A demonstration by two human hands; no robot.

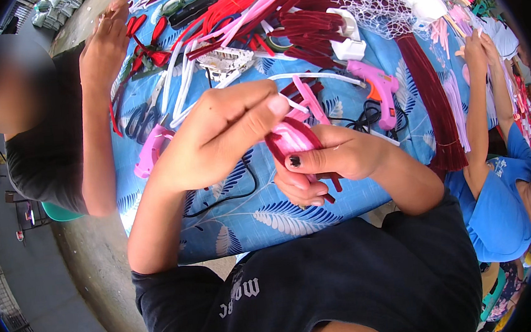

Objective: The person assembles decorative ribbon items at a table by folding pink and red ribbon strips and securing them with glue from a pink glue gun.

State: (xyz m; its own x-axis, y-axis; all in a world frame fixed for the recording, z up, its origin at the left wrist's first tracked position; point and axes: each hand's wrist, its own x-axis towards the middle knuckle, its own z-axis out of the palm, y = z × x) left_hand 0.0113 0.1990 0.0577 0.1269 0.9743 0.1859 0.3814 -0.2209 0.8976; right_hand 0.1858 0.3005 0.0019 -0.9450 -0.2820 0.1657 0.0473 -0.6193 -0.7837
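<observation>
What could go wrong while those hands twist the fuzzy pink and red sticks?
The thin white stick pinched by the left hand might slip out or poke a finger. The pink and dark red bundle in the right hand could come undone. The pink glue gun lies close by, and its black cord could snag.

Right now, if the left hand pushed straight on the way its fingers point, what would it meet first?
The pink and dark-red craft piece held by the right hand; the left hand fingertips already seem to pinch its white strand, though depth is unclear.

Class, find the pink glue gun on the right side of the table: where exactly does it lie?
In the head view, the pink glue gun lies right of centre on the blue leaf-print tablecloth, beyond the right hand, beside dark red stems.
</observation>
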